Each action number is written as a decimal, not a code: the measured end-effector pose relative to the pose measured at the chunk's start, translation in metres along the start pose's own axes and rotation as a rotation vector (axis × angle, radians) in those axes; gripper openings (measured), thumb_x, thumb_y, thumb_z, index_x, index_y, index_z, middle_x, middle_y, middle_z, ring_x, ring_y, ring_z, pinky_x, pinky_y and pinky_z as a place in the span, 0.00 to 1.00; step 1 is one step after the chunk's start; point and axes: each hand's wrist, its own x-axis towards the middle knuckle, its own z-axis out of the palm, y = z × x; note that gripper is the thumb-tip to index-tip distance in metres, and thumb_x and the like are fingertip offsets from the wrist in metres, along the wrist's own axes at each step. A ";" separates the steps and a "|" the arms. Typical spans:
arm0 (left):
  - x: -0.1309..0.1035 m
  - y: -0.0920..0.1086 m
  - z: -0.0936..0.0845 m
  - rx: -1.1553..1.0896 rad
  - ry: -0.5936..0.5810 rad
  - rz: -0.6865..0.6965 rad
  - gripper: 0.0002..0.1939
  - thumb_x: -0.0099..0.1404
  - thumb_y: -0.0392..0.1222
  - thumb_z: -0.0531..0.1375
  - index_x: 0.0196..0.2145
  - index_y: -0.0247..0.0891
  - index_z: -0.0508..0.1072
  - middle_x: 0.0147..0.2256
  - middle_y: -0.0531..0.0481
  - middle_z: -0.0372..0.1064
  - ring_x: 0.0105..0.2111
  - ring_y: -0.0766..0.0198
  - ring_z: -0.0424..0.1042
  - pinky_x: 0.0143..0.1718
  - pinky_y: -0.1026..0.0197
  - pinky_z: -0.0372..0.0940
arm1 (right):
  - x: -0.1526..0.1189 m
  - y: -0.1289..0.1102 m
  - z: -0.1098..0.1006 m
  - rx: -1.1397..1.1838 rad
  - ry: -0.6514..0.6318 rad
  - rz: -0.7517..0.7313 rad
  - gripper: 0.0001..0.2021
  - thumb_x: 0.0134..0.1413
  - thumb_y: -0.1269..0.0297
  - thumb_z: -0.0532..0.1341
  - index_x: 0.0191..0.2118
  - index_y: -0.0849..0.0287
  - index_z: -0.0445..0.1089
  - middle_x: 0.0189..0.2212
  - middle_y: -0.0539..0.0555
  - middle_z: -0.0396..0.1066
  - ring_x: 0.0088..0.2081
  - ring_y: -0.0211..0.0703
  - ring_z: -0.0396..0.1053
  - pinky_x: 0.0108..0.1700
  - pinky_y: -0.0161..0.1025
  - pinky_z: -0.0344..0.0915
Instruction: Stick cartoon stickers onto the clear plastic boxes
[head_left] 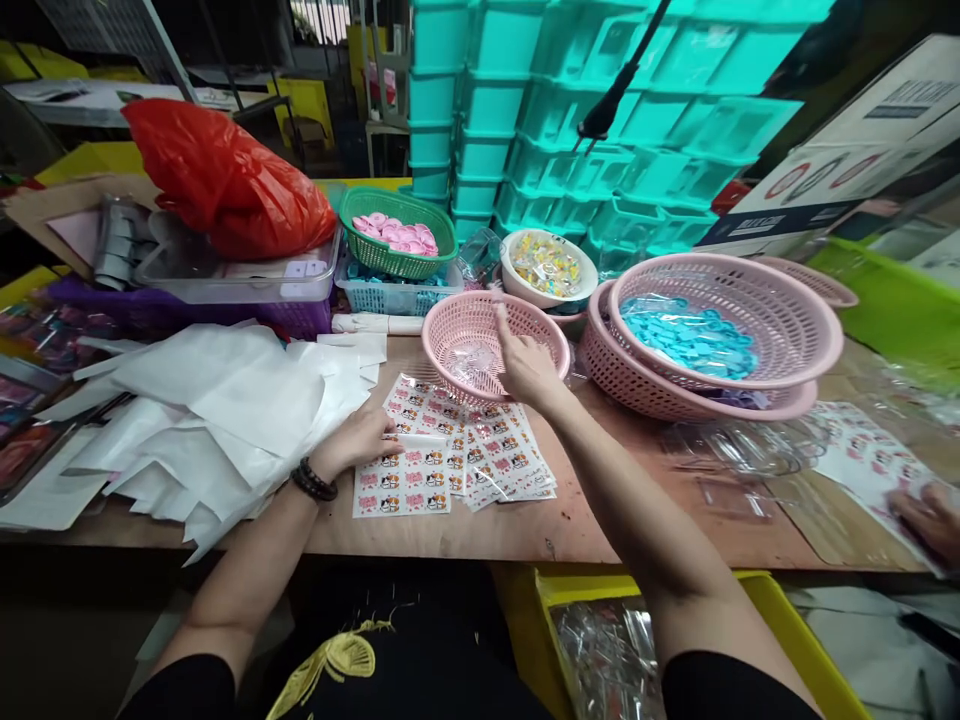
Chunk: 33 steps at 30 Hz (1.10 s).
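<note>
My left hand [358, 440], with a dark beaded bracelet at the wrist, rests on the left edge of a sticker sheet [401, 497] printed with cats and pink motifs. Its fingers are closed at the sheet, where a white strip is folded back. More sticker sheets [510, 455] lie fanned out to the right. My right hand [529, 368] is over the right side of a pink basket [442, 350], its index finger stretched out and the others bent. Something small and pale may be on that fingertip; I cannot tell. Clear plastic pieces [474, 362] lie in the basket.
White backing papers [217, 400] are heaped at left. Behind stand a green basket [397, 262] of pink pieces, a white bowl [585, 280], and stacked turquoise bins [487, 150]. Pink baskets [795, 300] with blue pieces stand right. Another person's hand [930, 518] is at far right.
</note>
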 end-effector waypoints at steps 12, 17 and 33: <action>-0.015 0.049 0.028 -0.913 0.471 0.128 0.32 0.56 0.50 0.71 0.56 0.44 0.68 0.59 0.40 0.64 0.54 0.52 0.70 0.60 0.49 0.62 | 0.026 0.011 0.021 0.344 0.565 -0.017 0.32 0.65 0.68 0.54 0.71 0.70 0.48 0.38 0.60 0.81 0.35 0.45 0.78 0.44 0.39 0.70; -0.009 0.076 0.021 -1.594 -0.067 -0.009 0.34 0.59 0.63 0.65 0.56 0.40 0.67 0.53 0.38 0.72 0.49 0.48 0.76 0.52 0.43 0.70 | -0.030 -0.027 0.028 0.264 0.622 -0.334 0.38 0.65 0.71 0.55 0.75 0.60 0.37 0.46 0.59 0.80 0.44 0.50 0.79 0.46 0.45 0.75; -0.026 0.037 0.013 -1.886 0.386 -0.148 0.17 0.58 0.51 0.60 0.37 0.35 0.73 0.39 0.39 0.79 0.42 0.54 0.79 0.44 0.55 0.74 | -0.100 -0.026 0.111 0.126 0.898 -0.535 0.35 0.62 0.78 0.58 0.71 0.54 0.48 0.41 0.59 0.80 0.41 0.51 0.79 0.45 0.50 0.77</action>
